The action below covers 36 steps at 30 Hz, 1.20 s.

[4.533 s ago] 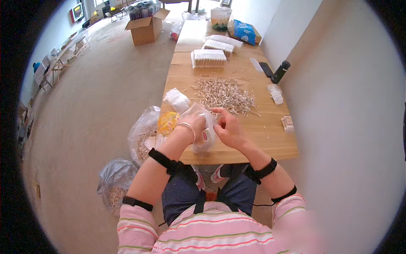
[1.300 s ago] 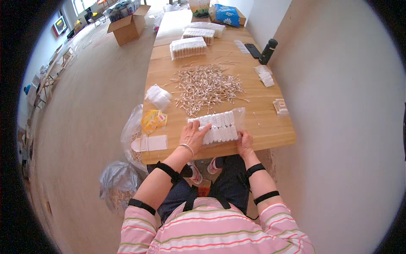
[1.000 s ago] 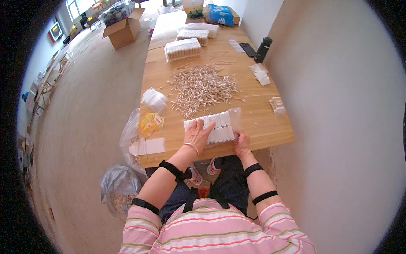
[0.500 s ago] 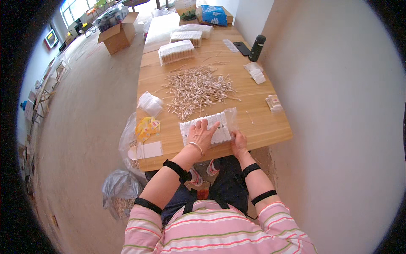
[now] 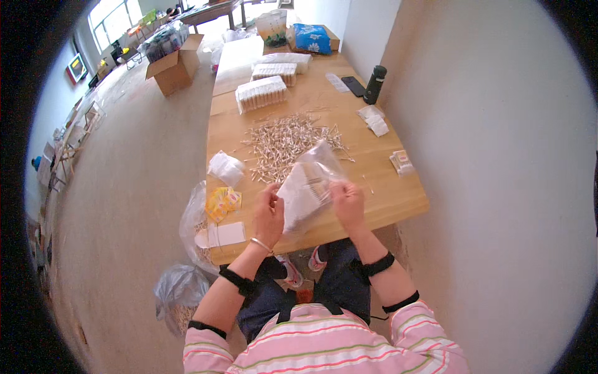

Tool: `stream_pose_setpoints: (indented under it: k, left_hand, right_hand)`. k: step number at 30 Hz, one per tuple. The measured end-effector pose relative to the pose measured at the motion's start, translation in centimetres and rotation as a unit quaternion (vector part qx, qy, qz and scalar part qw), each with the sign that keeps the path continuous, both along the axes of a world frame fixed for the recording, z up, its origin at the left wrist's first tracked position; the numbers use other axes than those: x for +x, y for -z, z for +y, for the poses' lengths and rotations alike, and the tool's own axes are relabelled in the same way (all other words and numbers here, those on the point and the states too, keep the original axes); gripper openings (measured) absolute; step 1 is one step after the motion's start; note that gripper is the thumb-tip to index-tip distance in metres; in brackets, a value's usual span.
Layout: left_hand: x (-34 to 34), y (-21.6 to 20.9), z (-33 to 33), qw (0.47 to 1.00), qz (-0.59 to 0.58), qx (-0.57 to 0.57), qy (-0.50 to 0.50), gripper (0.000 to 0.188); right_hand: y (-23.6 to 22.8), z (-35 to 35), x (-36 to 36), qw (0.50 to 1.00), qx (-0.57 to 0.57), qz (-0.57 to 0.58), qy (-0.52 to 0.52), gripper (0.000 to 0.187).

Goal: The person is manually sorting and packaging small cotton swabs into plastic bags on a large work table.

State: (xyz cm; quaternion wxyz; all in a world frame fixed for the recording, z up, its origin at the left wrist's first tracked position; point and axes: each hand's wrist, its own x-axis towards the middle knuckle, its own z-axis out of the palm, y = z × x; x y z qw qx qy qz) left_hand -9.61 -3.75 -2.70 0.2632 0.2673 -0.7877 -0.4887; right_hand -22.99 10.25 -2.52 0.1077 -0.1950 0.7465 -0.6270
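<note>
Between my hands a clear plastic bag of cotton swabs [image 5: 300,202] is tilted up over the table's near edge, blurred by motion. At its left edge, my left hand [image 5: 269,218] has its fingers curled against the bag. My right hand [image 5: 349,204] is closed on the bag's loose plastic at the right side. Just beyond lies a wide heap of loose cotton swabs [image 5: 280,138], partly hidden behind the raised bag.
Packed swab bundles [image 5: 261,95] stand farther back on the wooden table [image 5: 392,193]. To the left are folded clear bags [image 5: 225,168], yellow packets [image 5: 223,202] and white cards [image 5: 225,234]. A black bottle [image 5: 374,85] and phone [image 5: 353,86] lie along the right, near the wall.
The swab bag has gone from lying flat on the table to being lifted and tilted. My left hand has moved from its top to its left edge; my right hand has risen.
</note>
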Motion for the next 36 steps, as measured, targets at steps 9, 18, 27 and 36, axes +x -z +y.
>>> stream_pose_setpoints:
  k: [9,18,27,36]
  left_hand:
    - [2.3,-2.5,-0.3,0.974,0.107,0.199,-0.006,0.034]
    - [2.0,-4.5,-0.6,0.984,0.015,0.180,-0.016,0.022]
    - [3.2,-5.6,-0.3,0.985,-0.006,0.172,-0.027,0.015]
    - [1.8,-5.8,-0.5,0.989,-0.059,0.131,-0.036,0.025]
  right_hand:
    - [-2.7,-2.6,7.2,0.906,0.124,0.400,-0.058,0.021]
    - [-2.0,-0.1,-4.4,0.983,-0.057,0.144,-0.094,0.039]
    - [4.9,6.9,-24.2,0.837,0.518,0.125,0.128,0.084]
    - [9.4,8.8,-26.2,0.878,0.462,0.062,0.111,0.078]
